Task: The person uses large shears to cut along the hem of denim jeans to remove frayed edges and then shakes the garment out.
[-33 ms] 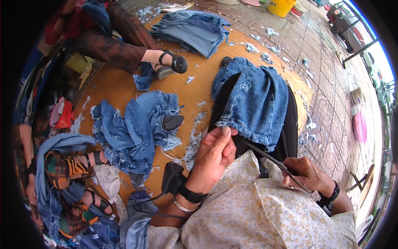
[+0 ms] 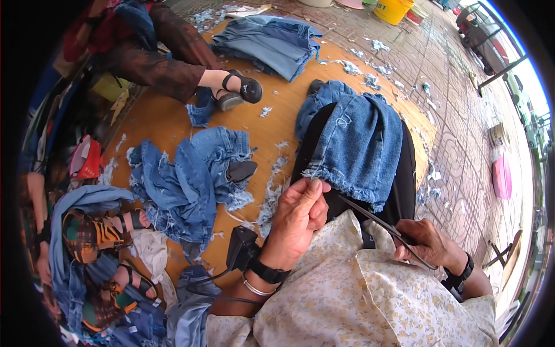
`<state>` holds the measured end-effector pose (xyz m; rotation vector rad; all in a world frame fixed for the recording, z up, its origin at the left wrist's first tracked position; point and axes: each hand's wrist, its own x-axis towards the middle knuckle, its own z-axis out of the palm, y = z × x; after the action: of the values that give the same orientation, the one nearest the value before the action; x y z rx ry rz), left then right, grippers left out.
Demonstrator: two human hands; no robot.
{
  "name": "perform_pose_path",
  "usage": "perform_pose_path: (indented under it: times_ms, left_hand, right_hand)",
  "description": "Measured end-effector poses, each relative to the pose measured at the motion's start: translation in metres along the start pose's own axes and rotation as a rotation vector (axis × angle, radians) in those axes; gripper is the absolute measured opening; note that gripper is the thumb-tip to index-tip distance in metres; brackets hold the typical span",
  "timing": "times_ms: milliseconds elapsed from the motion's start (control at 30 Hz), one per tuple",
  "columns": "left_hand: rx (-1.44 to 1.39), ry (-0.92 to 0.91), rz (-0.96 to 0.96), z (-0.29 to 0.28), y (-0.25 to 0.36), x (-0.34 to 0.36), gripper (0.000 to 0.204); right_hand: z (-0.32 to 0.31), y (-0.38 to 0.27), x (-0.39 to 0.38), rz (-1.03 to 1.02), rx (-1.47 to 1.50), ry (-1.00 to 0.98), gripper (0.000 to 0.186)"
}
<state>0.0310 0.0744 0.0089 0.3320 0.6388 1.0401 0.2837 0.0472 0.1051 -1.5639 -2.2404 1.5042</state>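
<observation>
A blue denim leg [image 2: 361, 144] with a frayed hem lies draped over my black-trousered knee. At the hem's left corner, the thumb and forefinger of my left hand [image 2: 300, 211] are pinched together on the frayed edge. Lower right, my right hand [image 2: 425, 243] is closed round the handle of a pair of dark metal scissors [image 2: 373, 218]. Their blades point up and left, below the hem and apart from it. Whether the blades are parted I cannot tell.
Ripped jeans [image 2: 191, 173] lie on the orange board [image 2: 260, 127] to my left, with folded jeans [image 2: 266, 43] at its far end. Two people sit at the left, their sandalled feet near the cloth. Blue lint is scattered around. A yellow bucket [image 2: 393, 10] stands far off.
</observation>
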Motion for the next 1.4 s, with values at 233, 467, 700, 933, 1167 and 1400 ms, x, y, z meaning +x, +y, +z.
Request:
perform_pose_path:
  times_ms: [233,467,700,933,1167,1400]
  left_hand:
    - [0.059,0.017,0.103,-0.017,-0.004,-0.022,0.020]
    - [0.332,0.177,0.427,-0.007,-0.001,-0.026,0.022]
    - [0.495,0.085,0.631,-0.010,-0.003,-0.024,0.024]
    - [0.447,0.111,0.584,-0.014,-0.008,-0.027,0.022]
    - [0.458,0.108,0.585,-0.012,-0.006,-0.028,0.024]
    - [0.569,0.072,0.590,-0.014,-0.011,-0.029,0.026]
  right_hand:
    - [0.003,-0.005,0.008,0.033,0.269,-0.044,0.054]
    - [-0.002,-0.022,0.032,0.077,0.236,-0.169,0.060]
    - [-0.003,-0.027,0.040,0.055,0.256,-0.174,0.059]
    - [-0.008,-0.029,0.039,0.103,0.301,-0.215,0.056]
    - [-0.010,-0.032,0.039,0.154,0.346,-0.241,0.057]
    - [-0.008,-0.032,0.043,0.118,0.317,-0.222,0.060]
